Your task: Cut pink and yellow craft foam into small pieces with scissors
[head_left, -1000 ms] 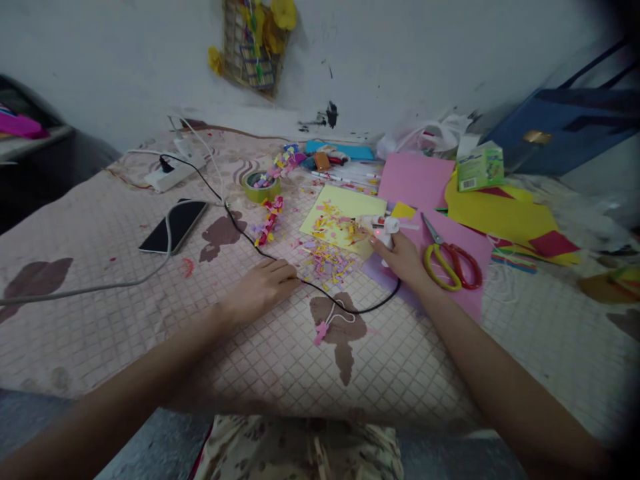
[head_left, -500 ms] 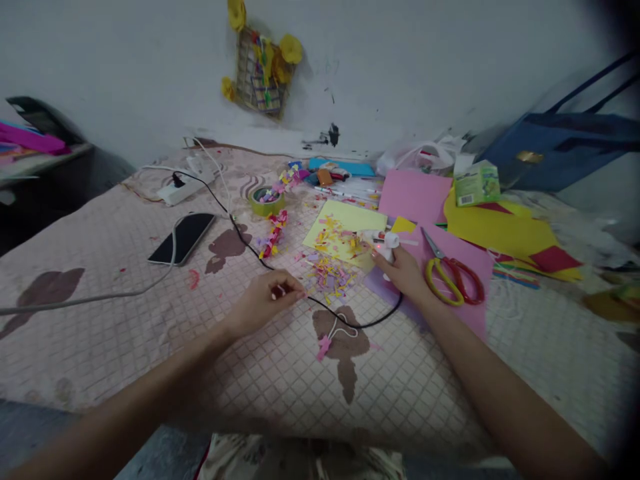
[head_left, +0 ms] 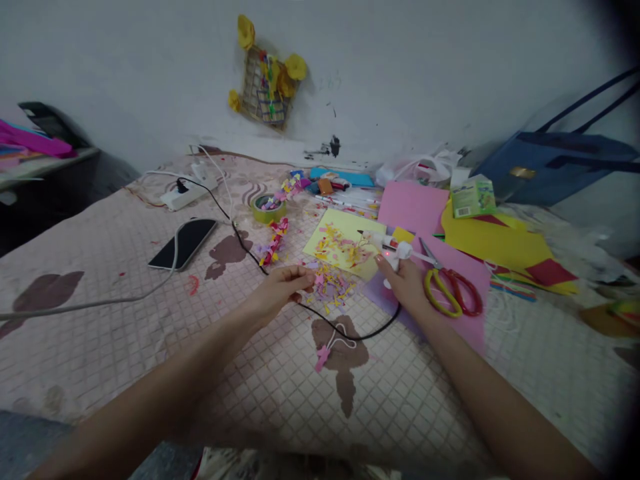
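My right hand (head_left: pixel 406 283) is wrapped round a white glue gun (head_left: pixel 399 248) with a glowing red light, its dark nozzle pointing left over a pale yellow sheet (head_left: pixel 345 233) strewn with paper bits. My left hand (head_left: pixel 280 290) has thumb and fingers pinched at the left edge of a pile of small paper pieces (head_left: pixel 333 283); a small pink bit shows at the fingertips. The gun's black cord (head_left: pixel 367 335) runs beneath my left hand. A pink piece with a white string loop (head_left: pixel 323 357) lies nearer me.
Scissors (head_left: pixel 453 290) lie on pink paper right of my right hand. At left are a phone (head_left: pixel 184 245) and a power strip (head_left: pixel 185 193). A tape roll (head_left: pixel 268 208) and a decorated red strip (head_left: pixel 275 241) lie behind my left hand. A blue bag (head_left: pixel 555 167) stands back right.
My left hand has moved slightly up to the paper pile, where a pink bit now shows at its fingertips. The glue gun has swung so its nozzle shows more clearly.
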Tool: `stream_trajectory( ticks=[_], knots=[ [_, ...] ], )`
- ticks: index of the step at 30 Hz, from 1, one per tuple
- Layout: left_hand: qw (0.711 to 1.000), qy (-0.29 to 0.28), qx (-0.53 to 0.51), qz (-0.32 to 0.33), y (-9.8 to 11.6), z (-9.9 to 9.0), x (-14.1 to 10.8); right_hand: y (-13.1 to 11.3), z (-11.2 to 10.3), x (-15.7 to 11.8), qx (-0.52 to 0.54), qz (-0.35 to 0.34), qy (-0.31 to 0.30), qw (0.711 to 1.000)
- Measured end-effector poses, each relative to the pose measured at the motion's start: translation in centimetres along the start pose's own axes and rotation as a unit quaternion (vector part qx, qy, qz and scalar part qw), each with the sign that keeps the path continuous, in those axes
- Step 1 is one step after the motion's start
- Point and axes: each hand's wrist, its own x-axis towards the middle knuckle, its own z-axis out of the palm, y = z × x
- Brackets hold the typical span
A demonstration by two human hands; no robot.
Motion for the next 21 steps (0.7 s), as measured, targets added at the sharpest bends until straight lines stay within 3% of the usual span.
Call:
stream_trajectory(
  ticks=[10,21],
  knots=[
    [0.999,0.023,-0.007,0.025,0.4,0.0,3.0,-2.0,-0.1,-1.3,0.032,-0.072,-0.035,0.996],
    [0.996,-0.016,0.000,0.085,0.2,-0.7,2.5,0.3,-0.3,0.1,-0.035,0.032,0.014,0.999]
  ],
)
